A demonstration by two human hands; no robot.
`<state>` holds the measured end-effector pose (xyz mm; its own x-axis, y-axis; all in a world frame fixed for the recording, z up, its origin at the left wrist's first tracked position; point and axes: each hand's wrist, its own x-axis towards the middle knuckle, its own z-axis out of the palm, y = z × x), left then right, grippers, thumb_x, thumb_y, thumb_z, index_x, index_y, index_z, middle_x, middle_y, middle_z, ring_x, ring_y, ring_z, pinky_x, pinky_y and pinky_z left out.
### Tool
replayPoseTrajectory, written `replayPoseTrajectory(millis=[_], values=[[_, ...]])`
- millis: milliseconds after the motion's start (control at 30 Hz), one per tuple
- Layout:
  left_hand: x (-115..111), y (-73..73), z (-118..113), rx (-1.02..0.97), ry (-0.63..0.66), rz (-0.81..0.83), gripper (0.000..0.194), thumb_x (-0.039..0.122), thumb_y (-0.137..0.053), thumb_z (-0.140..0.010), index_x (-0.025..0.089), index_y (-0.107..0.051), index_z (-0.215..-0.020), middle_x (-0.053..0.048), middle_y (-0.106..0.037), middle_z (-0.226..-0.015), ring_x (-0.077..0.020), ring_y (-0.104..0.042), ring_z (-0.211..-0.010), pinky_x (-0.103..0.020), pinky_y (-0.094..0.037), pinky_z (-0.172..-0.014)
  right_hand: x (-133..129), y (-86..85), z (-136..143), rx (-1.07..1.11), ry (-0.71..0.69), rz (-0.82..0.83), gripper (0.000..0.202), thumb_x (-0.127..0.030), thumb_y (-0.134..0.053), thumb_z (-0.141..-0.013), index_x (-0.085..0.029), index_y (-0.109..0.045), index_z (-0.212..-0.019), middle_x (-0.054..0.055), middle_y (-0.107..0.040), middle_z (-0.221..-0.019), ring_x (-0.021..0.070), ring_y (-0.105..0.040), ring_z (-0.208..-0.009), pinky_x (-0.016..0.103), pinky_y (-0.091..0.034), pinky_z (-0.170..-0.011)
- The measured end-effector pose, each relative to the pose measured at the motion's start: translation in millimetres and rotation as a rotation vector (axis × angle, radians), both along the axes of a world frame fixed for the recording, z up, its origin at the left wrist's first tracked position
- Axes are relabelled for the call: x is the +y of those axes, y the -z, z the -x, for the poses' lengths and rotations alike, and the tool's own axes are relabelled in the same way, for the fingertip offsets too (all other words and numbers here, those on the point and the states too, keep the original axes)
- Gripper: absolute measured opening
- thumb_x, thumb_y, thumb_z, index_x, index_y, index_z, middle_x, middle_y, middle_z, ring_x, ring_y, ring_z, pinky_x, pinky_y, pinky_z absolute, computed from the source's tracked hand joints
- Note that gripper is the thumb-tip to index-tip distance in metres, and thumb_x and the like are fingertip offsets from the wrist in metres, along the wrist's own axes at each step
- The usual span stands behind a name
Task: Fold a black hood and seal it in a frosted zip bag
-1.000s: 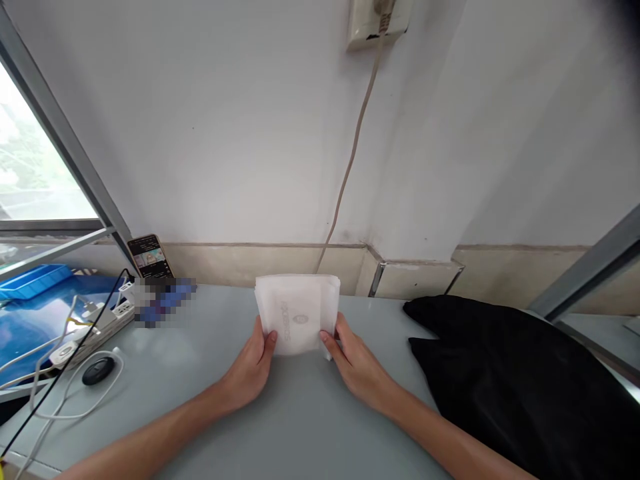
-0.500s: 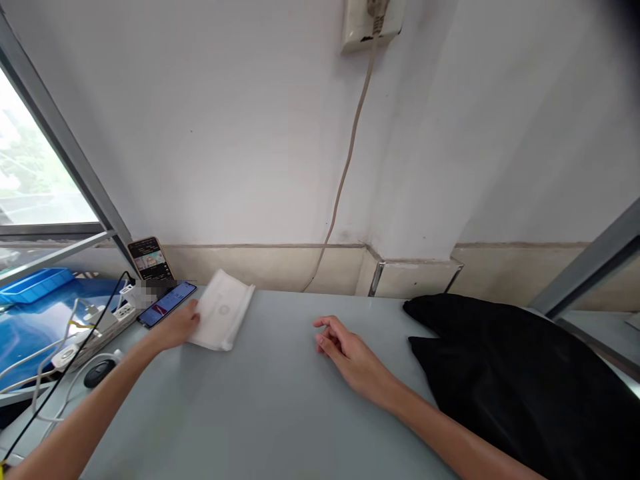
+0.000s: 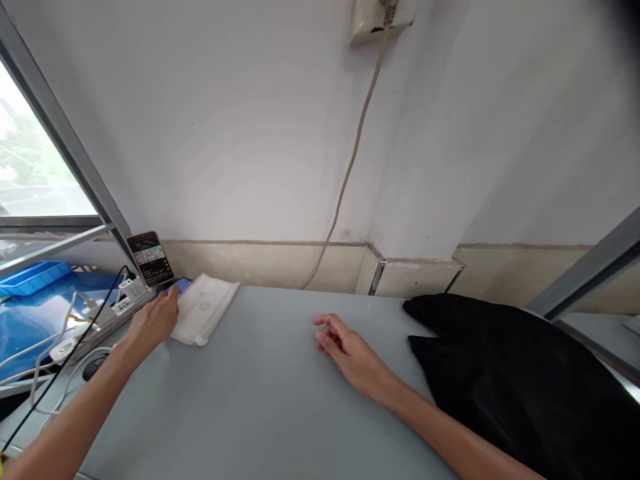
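Note:
My left hand (image 3: 156, 315) reaches to the far left of the table. Its fingers lie over a phone (image 3: 184, 285) with a lit bluish screen, most of which the hand hides. Against the fingertips, on the right, lies a flat white stack of thin sheets or bags (image 3: 205, 308) with a small round mark on top. I see no grip on it; the fingers look stretched out. My right hand (image 3: 350, 353) rests on the grey table (image 3: 270, 393), fingers loosely curled, thumb and forefinger apart, nothing between them.
Another phone (image 3: 150, 259) leans upright behind the left hand. Beside it run a power strip (image 3: 123, 307) and cables over a blue surface with a blue tray (image 3: 37, 277). Black fabric (image 3: 505, 373) covers the table's right side. A cord (image 3: 357, 143) hangs from the wall socket (image 3: 380, 23).
My left hand and the white stack have shifted left. The hand now covers much of the lying phone, which showed nearly whole before. My right hand has stayed in place.

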<state>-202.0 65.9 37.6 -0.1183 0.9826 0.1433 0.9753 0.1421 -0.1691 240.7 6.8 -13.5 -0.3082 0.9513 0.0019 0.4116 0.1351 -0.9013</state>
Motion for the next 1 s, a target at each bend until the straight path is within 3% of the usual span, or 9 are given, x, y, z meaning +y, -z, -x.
replayPoseTrajectory(millis=[100, 267, 433, 567, 633, 700, 900, 1000], values=[[-4, -2.7, -18, 0.038, 0.097, -0.147, 0.041, 0.025, -0.038, -0.104, 0.012, -0.055, -0.139, -0.022, -0.069, -0.126, -0.0411, -0.069, -0.116, -0.05, -0.055, -0.092, 1, 2.1, 0, -0.009, -0.002, -0.006, 0.038, -0.059, -0.04, -0.109, -0.029, -0.054, -0.127, 0.001, -0.065, -0.096, 0.0203, -0.057, -0.086, 0.034, -0.047, -0.074], [-10, -11.2, -60, -0.199, 0.351, -0.248, 0.031, 0.034, -0.04, -0.108, 0.022, -0.064, -0.123, -0.01, -0.074, -0.119, -0.0299, -0.073, -0.105, -0.04, -0.055, -0.092, 0, -5.5, -1, 0.009, -0.002, -0.012, 0.037, -0.058, -0.043, -0.108, -0.029, -0.056, -0.126, 0.002, -0.067, -0.098, 0.021, -0.061, -0.09, 0.035, -0.05, -0.079], [-30, -13.8, -109, -0.482, 0.478, -0.211, 0.028, 0.04, -0.042, -0.111, 0.026, -0.065, -0.118, -0.004, -0.075, -0.109, -0.0241, -0.072, -0.092, -0.035, -0.056, -0.083, -7, -52.4, -12, 0.017, 0.039, -0.094, 0.033, -0.056, -0.045, -0.107, -0.03, -0.062, -0.119, 0.002, -0.071, -0.102, 0.0207, -0.067, -0.092, 0.036, -0.052, -0.086], [-46, 1.4, -144, -0.455, 0.873, 0.017, 0.026, 0.035, -0.045, -0.113, 0.027, -0.062, -0.13, -0.006, -0.071, -0.124, -0.0259, -0.068, -0.111, -0.041, -0.054, -0.099, -11, -78.7, -41, -0.155, 0.074, -0.131, 0.04, -0.061, -0.044, -0.105, -0.031, -0.067, -0.119, 0.004, -0.075, -0.102, 0.0238, -0.069, -0.091, 0.036, -0.054, -0.08], [-47, 11.1, -153, -0.43, 0.969, 0.062, 0.026, 0.032, -0.047, -0.112, 0.026, -0.061, -0.133, -0.008, -0.067, -0.132, -0.0271, -0.066, -0.118, -0.045, -0.052, -0.105, -10, -76.2, -68, -0.316, 0.112, -0.163, 0.042, -0.063, -0.044, -0.104, -0.032, -0.068, -0.118, 0.004, -0.078, -0.104, 0.0256, -0.071, -0.09, 0.038, -0.055, -0.078], [-44, 20.2, -156, -0.438, 0.993, 0.065, 0.027, 0.031, -0.047, -0.113, 0.026, -0.059, -0.137, -0.009, -0.063, -0.139, -0.0275, -0.062, -0.125, -0.047, -0.051, -0.109, -5, -65.6, -103, -0.478, 0.192, -0.281, 0.042, -0.061, -0.045, -0.103, -0.031, -0.069, -0.117, 0.006, -0.078, -0.112, 0.0281, -0.072, -0.096, 0.042, -0.055, -0.087], [-32, 37.7, -150, -0.481, 0.951, 0.046, 0.03, 0.032, -0.045, -0.113, 0.027, -0.057, -0.141, -0.01, -0.058, -0.148, -0.028, -0.055, -0.137, -0.05, -0.047, -0.116, 15, -26.1, -233, -0.831, 0.541, -0.443, 0.041, -0.054, -0.04, -0.1, -0.028, -0.068, -0.115, 0.012, -0.077, -0.12, 0.0332, -0.07, -0.11, 0.047, -0.052, -0.101], [-32, 40.1, -150, -0.495, 0.932, 0.047, 0.03, 0.033, -0.045, -0.113, 0.027, -0.057, -0.14, -0.01, -0.058, -0.148, -0.0283, -0.053, -0.138, -0.051, -0.047, -0.116, 21, -11.1, -276, -0.871, 0.619, -0.418, 0.048, -0.057, -0.039, -0.096, -0.023, -0.065, -0.119, 0.019, -0.073, -0.123, 0.0389, -0.068, -0.116, 0.055, -0.049, -0.107]])
